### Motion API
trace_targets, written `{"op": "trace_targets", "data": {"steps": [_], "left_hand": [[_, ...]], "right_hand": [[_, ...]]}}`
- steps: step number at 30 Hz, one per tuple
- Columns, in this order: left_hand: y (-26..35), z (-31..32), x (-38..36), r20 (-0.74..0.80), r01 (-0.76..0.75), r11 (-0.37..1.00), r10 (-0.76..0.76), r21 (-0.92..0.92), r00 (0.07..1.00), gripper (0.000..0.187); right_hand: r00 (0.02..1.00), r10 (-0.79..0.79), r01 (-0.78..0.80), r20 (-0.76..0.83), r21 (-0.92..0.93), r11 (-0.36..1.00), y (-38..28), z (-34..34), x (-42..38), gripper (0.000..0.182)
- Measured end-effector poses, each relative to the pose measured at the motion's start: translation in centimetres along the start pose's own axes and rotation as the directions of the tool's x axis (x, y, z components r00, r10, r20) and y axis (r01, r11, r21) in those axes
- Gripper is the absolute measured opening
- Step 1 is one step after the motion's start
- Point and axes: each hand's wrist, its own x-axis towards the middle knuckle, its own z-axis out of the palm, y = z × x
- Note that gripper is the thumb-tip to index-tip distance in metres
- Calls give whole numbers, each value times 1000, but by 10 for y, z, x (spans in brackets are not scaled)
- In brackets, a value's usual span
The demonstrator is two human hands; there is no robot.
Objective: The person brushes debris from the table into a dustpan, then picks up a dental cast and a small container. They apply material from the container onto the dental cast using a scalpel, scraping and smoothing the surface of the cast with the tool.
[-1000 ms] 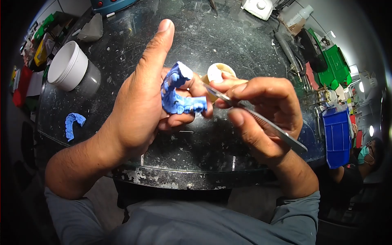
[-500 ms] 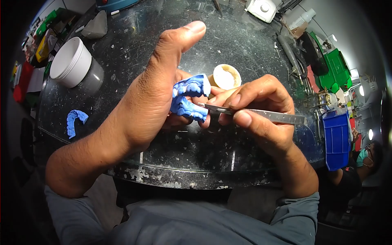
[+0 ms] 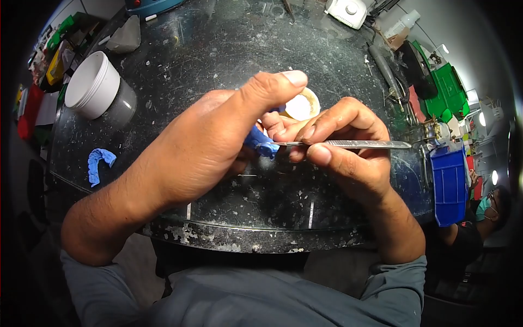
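Near the middle of the head view, my left hand point(image 3: 218, 131) holds a blue dental model point(image 3: 262, 144), mostly covered by the palm and thumb. My right hand point(image 3: 348, 141) pinches a slim metal scalpel-like tool point(image 3: 359, 144) between thumb and fingers. Its tip points left and meets the right edge of the blue model. Just behind the hands stands a small round cup point(image 3: 302, 104) with white material inside, partly hidden by my left thumb.
A blue dental arch point(image 3: 97, 163) lies on the dark scratched table point(image 3: 180, 71) at left, below a white tub point(image 3: 93, 84). A grey handpiece point(image 3: 384, 65), a green bin point(image 3: 444, 92) and a blue tray point(image 3: 448, 185) are at right. Another person point(image 3: 487, 210) sits beyond.
My left hand has turned over the blue model, its thumb moving down and right, so less of the model shows. The metal tool has rolled and now appears edge-on, more level.
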Motion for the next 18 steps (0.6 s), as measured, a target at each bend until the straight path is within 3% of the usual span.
{"op": "trace_targets", "data": {"steps": [2,9,16,18], "left_hand": [[-1,0,-1,5,-93,992,93,87,996,55],[-3,1,-1,-6,-111,988,112,108,994,52],[-1,1,-1,-11,-124,986,126,111,992,50],[0,1,-1,4,-123,986,124,112,992,49]], "right_hand": [[1000,22,-22,-15,8,1000,-2,2,0,12],[998,-56,57,15,-38,998,3,0,1,12],[1000,-26,26,-1,-27,999,1,1,1,12],[995,-83,89,54,-132,987,2,-1,2,13]]}}
